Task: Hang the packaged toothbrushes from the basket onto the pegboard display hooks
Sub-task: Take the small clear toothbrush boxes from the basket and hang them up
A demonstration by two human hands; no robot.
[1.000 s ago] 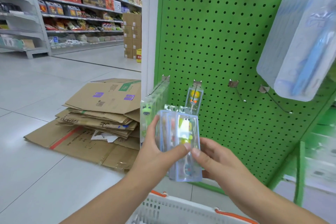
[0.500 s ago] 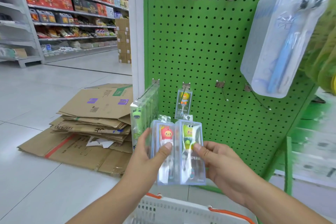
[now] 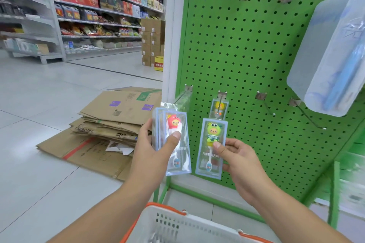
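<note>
My left hand [image 3: 152,150] grips a small stack of clear toothbrush packs; the front pack [image 3: 176,156] shows a red cartoon figure. My right hand [image 3: 237,158] pinches one pack with a green cartoon figure [image 3: 211,148], held apart from the stack, just below the lower hook row of the green pegboard [image 3: 246,49]. One yellow-figure pack [image 3: 219,107] hangs on the second lower hook. Several packs [image 3: 182,98] hang on the leftmost lower hook, partly hidden by my stack. The white basket [image 3: 177,227] with orange handles sits at the bottom edge.
Two bare lower hooks [image 3: 265,102] [image 3: 308,116] stick out to the right. A large clear pack with a blue toothbrush [image 3: 331,57] hangs at upper right. Flattened cardboard boxes [image 3: 110,124] lie on the floor at left. Stocked store shelves [image 3: 88,16] stand behind.
The green-figure pack has come off the stack into my right hand and moved right. My left hand keeps the remaining packs, shifted slightly left and up.
</note>
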